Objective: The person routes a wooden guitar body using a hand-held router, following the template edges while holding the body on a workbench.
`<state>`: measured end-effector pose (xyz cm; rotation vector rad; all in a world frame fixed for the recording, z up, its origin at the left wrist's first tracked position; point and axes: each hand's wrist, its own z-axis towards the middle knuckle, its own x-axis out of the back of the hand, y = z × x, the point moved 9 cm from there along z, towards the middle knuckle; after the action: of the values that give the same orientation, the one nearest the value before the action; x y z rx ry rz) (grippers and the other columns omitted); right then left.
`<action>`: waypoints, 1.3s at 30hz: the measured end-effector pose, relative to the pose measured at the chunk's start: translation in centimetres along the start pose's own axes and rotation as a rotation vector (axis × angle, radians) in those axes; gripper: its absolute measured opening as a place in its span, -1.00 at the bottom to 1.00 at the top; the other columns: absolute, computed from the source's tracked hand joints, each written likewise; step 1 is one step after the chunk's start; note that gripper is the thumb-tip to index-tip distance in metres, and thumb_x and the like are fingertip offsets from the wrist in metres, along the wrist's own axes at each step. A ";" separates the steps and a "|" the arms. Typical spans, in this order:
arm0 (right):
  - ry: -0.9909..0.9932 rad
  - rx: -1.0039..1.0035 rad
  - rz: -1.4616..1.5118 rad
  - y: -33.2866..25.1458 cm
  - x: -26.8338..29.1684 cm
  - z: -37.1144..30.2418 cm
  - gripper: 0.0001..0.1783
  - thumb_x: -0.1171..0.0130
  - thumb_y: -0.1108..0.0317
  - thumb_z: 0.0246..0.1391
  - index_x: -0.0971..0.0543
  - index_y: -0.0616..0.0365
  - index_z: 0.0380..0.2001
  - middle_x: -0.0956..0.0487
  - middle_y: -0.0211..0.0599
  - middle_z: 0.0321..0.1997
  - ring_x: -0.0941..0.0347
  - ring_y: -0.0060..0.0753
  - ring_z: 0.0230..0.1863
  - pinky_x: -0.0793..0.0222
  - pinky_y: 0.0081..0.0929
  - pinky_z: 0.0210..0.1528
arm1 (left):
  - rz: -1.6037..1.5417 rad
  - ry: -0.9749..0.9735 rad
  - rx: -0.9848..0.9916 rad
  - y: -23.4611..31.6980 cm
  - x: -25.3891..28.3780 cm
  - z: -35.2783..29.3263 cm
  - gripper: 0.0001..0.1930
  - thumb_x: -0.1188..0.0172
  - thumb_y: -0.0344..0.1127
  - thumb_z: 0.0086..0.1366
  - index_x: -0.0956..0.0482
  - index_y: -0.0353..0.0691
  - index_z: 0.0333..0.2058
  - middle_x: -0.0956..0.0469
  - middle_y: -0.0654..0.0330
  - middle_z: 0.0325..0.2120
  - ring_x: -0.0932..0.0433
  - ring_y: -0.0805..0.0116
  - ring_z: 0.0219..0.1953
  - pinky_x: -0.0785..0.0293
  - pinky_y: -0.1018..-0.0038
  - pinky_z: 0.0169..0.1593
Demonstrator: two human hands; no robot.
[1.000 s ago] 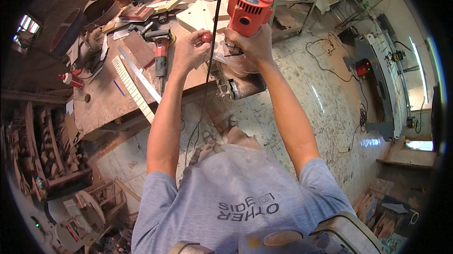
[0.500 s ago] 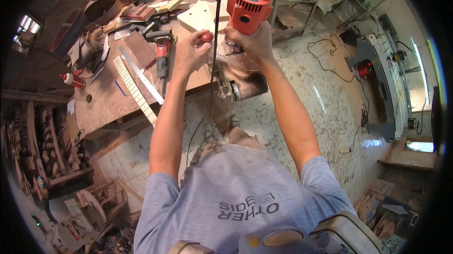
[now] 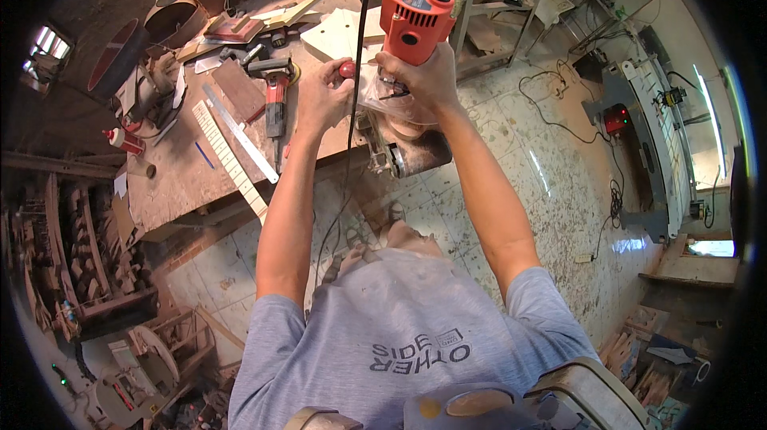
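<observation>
An orange-red router (image 3: 415,24) with a black cable stands upright at the near edge of the workbench, by a pale wooden board (image 3: 329,37). My right hand (image 3: 425,85) wraps round its lower body, just above the clear base (image 3: 407,109). My left hand (image 3: 323,101) is closed at the red knob (image 3: 347,69) on the router's left side; the cable crosses in front of its fingertips. The bit and its contact with the wood are hidden by my hand and the base.
On the workbench (image 3: 172,190) lie an angle grinder (image 3: 276,102), a metal ruler (image 3: 240,133), a slotted fretboard (image 3: 228,157) and a glue bottle (image 3: 124,141). A dark cylinder (image 3: 422,152) sits at the bench edge below the router. Cables (image 3: 551,114) trail over the dusty tiled floor.
The router has shifted slightly left and toward me, with my right hand still round it. My left hand stays at the knob, its fingers now covering more of it.
</observation>
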<state>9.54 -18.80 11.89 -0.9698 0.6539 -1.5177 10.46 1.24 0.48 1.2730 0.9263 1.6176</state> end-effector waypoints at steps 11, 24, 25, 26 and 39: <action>-0.008 0.035 -0.019 0.8 0.0 0.5 -0.64 -0.57 0.17 0.00 -0.71 0.21 -0.28 -0.75 -0.40 -0.38 -0.66 -0.60 -0.35 -0.58 -0.50 -0.26 | -0.124 0.075 -0.045 -1.7 -0.1 0.6 -0.53 -0.28 -0.35 0.22 -0.69 -0.22 0.14 -0.80 0.04 -0.14 -0.78 0.40 -0.12 -0.62 0.48 -0.04; -0.024 0.011 -0.005 0.8 1.5 0.5 -0.68 -0.57 0.27 -0.03 -0.70 0.21 -0.27 -0.75 -0.40 -0.35 -0.66 -0.56 -0.32 -0.58 -0.46 -0.23 | 0.073 0.011 -0.049 1.4 -0.4 -0.2 -0.53 -0.35 -0.35 0.27 -0.66 -0.16 0.19 -0.78 -0.03 -0.07 -0.77 0.21 0.04 -0.63 0.38 0.09; -0.029 0.005 0.008 0.9 1.4 0.5 -0.69 -0.56 0.27 -0.03 -0.70 0.21 -0.27 -0.75 -0.40 -0.35 -0.66 -0.56 -0.33 -0.58 -0.46 -0.23 | 0.105 0.010 -0.046 2.0 -0.3 -0.4 -0.53 -0.36 -0.34 0.28 -0.66 -0.15 0.19 -0.78 -0.03 -0.07 -0.77 0.20 0.04 -0.63 0.38 0.10; -0.020 0.012 0.005 0.9 1.5 0.5 -0.69 -0.56 0.27 -0.02 -0.70 0.21 -0.27 -0.75 -0.40 -0.34 -0.66 -0.56 -0.32 -0.58 -0.46 -0.23 | 0.115 0.006 -0.043 1.9 -0.3 -0.4 -0.52 -0.36 -0.33 0.28 -0.66 -0.15 0.19 -0.78 -0.03 -0.07 -0.77 0.20 0.04 -0.63 0.38 0.10; -0.001 0.066 -0.034 -0.4 1.6 -0.3 -0.70 -0.57 0.27 0.01 -0.70 0.22 -0.29 -0.73 -0.43 -0.40 -0.64 -0.61 -0.36 -0.54 -0.51 -0.29 | 0.032 -0.043 -0.058 1.0 -0.5 -0.4 -0.54 -0.37 -0.36 0.28 -0.67 -0.19 0.17 -0.71 -0.09 0.08 -0.74 0.23 0.11 -0.60 0.42 0.16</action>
<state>9.06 -20.37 12.43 -0.9357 0.5860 -1.5593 9.99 0.40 1.14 1.2832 0.8306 1.6245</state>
